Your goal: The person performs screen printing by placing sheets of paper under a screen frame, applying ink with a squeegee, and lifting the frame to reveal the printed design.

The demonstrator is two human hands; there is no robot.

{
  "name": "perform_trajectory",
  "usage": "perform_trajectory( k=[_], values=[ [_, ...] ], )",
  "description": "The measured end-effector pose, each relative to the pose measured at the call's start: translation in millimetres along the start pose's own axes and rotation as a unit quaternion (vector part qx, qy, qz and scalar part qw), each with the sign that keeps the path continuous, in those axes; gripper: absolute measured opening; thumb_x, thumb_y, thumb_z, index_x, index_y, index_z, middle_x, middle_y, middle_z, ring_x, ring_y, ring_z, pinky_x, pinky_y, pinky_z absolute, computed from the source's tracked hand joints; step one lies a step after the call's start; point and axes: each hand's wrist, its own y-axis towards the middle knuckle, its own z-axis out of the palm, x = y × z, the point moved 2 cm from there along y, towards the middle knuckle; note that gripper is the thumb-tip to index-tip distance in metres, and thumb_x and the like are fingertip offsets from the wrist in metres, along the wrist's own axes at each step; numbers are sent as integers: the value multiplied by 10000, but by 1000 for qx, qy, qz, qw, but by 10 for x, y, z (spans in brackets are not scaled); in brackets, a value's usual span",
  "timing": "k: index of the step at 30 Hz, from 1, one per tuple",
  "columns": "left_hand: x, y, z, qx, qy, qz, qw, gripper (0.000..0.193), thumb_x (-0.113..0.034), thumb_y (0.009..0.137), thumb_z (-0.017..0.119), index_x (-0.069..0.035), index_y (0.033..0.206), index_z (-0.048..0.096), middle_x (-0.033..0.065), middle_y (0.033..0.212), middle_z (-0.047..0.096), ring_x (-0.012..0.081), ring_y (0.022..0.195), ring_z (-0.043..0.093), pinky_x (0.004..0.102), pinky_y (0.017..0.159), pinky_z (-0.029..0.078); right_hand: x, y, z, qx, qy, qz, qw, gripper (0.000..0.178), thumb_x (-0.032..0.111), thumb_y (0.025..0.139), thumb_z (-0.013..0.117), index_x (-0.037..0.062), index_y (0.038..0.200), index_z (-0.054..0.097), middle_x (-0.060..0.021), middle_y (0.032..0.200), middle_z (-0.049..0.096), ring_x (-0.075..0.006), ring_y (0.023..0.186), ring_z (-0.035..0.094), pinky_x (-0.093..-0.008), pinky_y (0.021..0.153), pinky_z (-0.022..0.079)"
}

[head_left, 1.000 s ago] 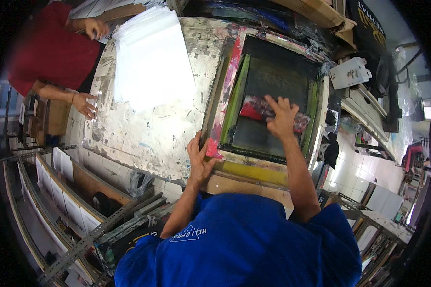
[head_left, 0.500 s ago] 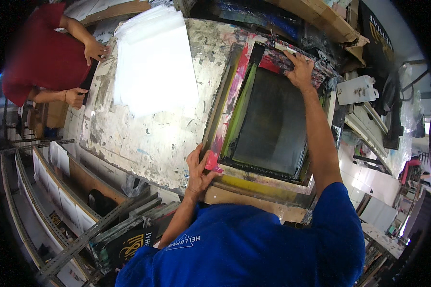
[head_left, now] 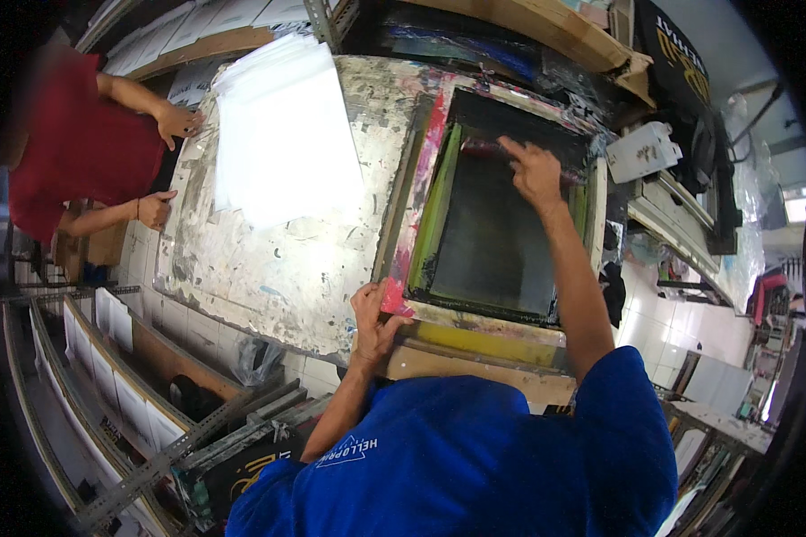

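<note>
A screen-printing frame (head_left: 425,192) lies on the right half of the paint-marked table. Its wooden rails are smeared pink, and its dark mesh (head_left: 493,246) has green along the left. My left hand (head_left: 372,320) is closed round the frame's near-left corner. Over the far part of the mesh, my right hand (head_left: 537,174) grips what looks like a squeegee (head_left: 481,149), reddish and blurred by motion. The hand covers much of its middle. A stack of white sheets (head_left: 287,134) rests on the table left of the frame.
Across the left edge, another person in a dark red top (head_left: 72,152) has both hands at the table's rim. A shelf rack (head_left: 107,385) stands at the lower left. Beyond the frame's right side is a white plastic jug (head_left: 643,152); cardboard (head_left: 564,31) lies at the back.
My right hand and the squeegee have come toward me from the far rail onto the mesh. My left hand stays at the corner. The whole view has shifted slightly.
</note>
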Motion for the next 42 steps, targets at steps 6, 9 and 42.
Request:
perform_trajectory(
  k=[6, 9, 42],
  values=[
    [-261, 90, -101, -56, -55, 55, 995, 799, -231, 693, 874, 27, 1385, 570, 113, 1118, 661, 331, 1157, 475, 440, 1058, 351, 852, -837, -763, 48, 28, 43, 997, 539, 95, 796, 687, 287, 1300, 672, -268, 1037, 699, -411, 958, 695, -491, 806, 540],
    [-471, 197, -167, -93, -89, 55, 990, 705, -221, 719, 858, 34, 1328, 611, 113, 1136, 649, 307, 1171, 484, 421, 1052, 374, 1317, -1113, -1349, 81, 66, 46, 993, 540, 98, 782, 693, 252, 1300, 680, -257, 1020, 704, -403, 913, 688, -478, 790, 526],
    [154, 3331, 1739, -35, 155, 82, 984, 191, -282, 797, 821, -187, 963, 804, 52, 1073, 729, 274, 1031, 641, 476, 875, 467, 1252, 846, -3426, -122, 122, -85, 981, 519, 313, 690, 851, 18, 1109, 765, -195, 923, 766, -292, 814, 751, -324, 815, 580]
  ],
)
